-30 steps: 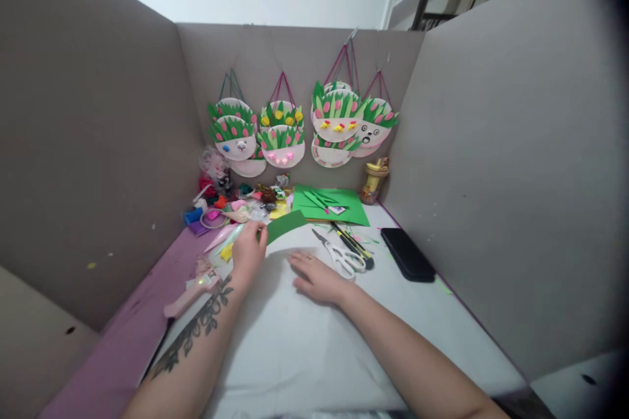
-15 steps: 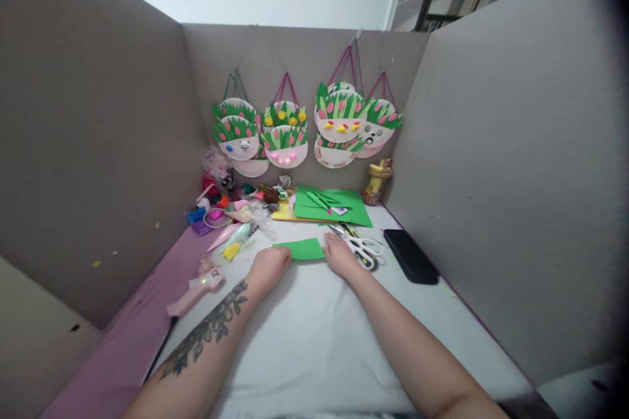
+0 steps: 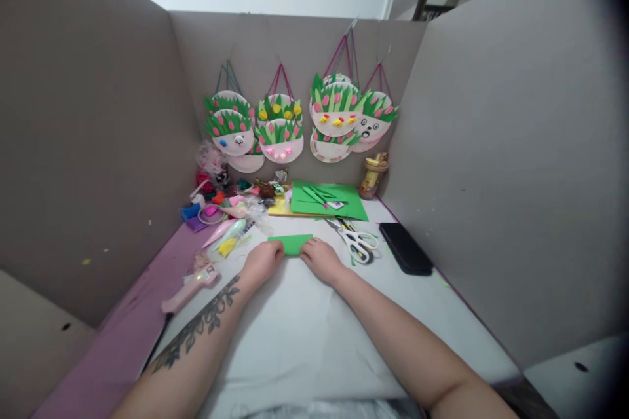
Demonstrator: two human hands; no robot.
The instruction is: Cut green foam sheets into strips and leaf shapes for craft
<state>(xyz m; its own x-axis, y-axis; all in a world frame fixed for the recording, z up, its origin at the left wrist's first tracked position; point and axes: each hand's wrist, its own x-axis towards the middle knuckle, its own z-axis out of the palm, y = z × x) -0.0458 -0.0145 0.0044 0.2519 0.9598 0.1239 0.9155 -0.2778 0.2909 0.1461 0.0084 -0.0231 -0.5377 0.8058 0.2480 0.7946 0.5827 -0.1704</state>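
A small green paper piece (image 3: 293,245) lies on the white table between my hands. My left hand (image 3: 265,258) is closed on its left end, with the fingers curled at the near edge. At the right end, my right hand (image 3: 318,258) pinches the paper, fingers bent over it. Undersides of both hands are hidden. Just right of my right hand lie white-handled scissors (image 3: 360,241), their blades pointing away to the left. Behind the paper is a larger green sheet (image 3: 351,204) bearing several cut green strips (image 3: 317,195).
A pink glue gun (image 3: 191,288) lies at the left, near piled craft supplies (image 3: 236,209). On the right rests a black phone-like slab (image 3: 405,249), with a yellow jar (image 3: 373,177) behind it. Decorated paper-plate baskets (image 3: 282,144) hang on the grey back panel (image 3: 295,39).
My right hand has moved left along the paper, closer to my left hand, and its fingers have curled from flatter to bent. The whole view has shifted slightly.
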